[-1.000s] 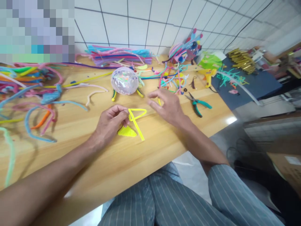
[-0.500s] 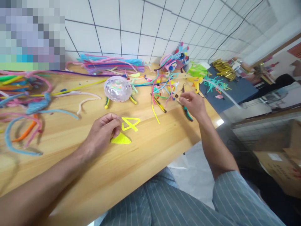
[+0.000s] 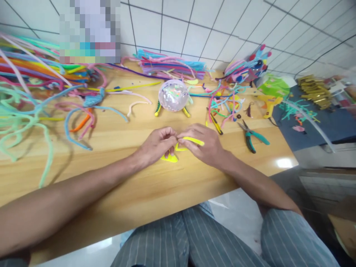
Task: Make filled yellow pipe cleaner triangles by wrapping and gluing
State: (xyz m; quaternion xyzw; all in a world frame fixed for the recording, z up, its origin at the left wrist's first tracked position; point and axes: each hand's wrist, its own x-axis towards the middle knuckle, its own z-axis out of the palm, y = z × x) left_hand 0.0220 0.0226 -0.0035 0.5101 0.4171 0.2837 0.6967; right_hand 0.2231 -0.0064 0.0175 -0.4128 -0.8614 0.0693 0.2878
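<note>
My left hand [image 3: 160, 145] is closed, its thumb and fingers pinching a bent yellow pipe-cleaner shape [image 3: 181, 148]. Against it from the other side, my right hand [image 3: 205, 142] is closed on the same shape, and a yellow strip [image 3: 197, 141] sticks out over its fingers. The fingertips of both hands meet and hide the joint between them. Under my left fingers a filled yellow pipe-cleaner triangle [image 3: 170, 158] partly shows; I cannot tell whether it is held or lies on the table. Teal-handled pliers [image 3: 250, 135] lie with jaws apart to the right.
Beyond my hands a clear ball with shiny flakes [image 3: 174, 95] rests on yellow-and-green legs. A yellow utility knife [image 3: 216, 123], pipe-cleaner scraps [image 3: 222, 102] and a yellow glue gun [image 3: 268, 104] lie right. Pipe-cleaner bundles [image 3: 172, 66] line the wall; mint-green pipe cleaners [image 3: 35, 118] spread left.
My right hand has come from over the pliers to my left hand and now grips the yellow shape too. The pliers lie uncovered on the table. The view has swung left.
</note>
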